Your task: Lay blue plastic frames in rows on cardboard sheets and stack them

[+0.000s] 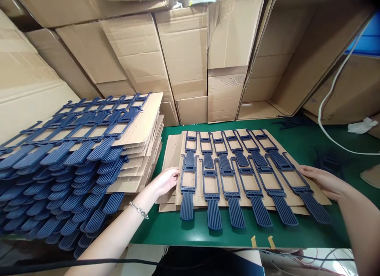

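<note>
A cardboard sheet (198, 191) lies over other sheets on the green table, bearing two rows of dark blue plastic frames (228, 177) with ribbed, rounded tabs. The front row's tabs stick out past the sheet's near edge. My left hand (168, 182) grips the sheet's left edge, its fingers curled and partly hidden. At the opposite edge, my right hand (322, 182) has its fingers closed on the cardboard, thumb side up. To the left rises a tall stack of cardboard sheets (151, 110) layered with more blue plastic frames (97, 149), whose tabs overhang the front.
Cardboard boxes (184, 62) wall off the back, with an open box (267, 70) at the right. Loose dark plastic pieces (292, 122) and a white cable (322, 106) lie to the right. Tape strips (253, 242) stick to the green table's (208, 238) front edge.
</note>
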Demonstrator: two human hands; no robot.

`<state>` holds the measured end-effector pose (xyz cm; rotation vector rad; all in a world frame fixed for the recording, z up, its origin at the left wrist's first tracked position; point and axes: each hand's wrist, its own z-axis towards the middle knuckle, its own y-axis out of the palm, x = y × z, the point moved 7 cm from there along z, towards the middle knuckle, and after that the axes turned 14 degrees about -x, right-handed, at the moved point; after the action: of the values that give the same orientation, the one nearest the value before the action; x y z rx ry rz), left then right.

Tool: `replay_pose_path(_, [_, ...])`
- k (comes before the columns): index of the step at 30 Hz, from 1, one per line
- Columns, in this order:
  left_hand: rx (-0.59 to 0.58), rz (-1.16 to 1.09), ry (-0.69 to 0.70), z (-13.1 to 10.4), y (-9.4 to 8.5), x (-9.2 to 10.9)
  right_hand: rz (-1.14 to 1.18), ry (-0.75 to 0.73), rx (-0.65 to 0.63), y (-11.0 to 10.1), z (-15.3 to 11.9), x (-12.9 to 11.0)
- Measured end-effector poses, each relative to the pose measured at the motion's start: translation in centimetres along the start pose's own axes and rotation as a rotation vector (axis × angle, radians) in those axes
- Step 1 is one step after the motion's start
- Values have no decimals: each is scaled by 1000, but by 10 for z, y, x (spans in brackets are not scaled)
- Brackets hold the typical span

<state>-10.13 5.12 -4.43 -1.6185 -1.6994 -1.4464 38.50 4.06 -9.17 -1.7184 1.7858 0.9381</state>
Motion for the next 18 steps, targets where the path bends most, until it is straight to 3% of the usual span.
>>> replay_pose_path(9, [-41, 41, 47, 15, 10, -13, 27, -75, 67, -5, -5, -9])
replay_pose_path(14, [-23, 52, 98, 19, 10, -3, 136, -139, 161, -3, -12, -13])
replay_pose_path(18, [-36, 63, 139, 17, 19, 13, 195, -159, 201, -12, -19, -22])
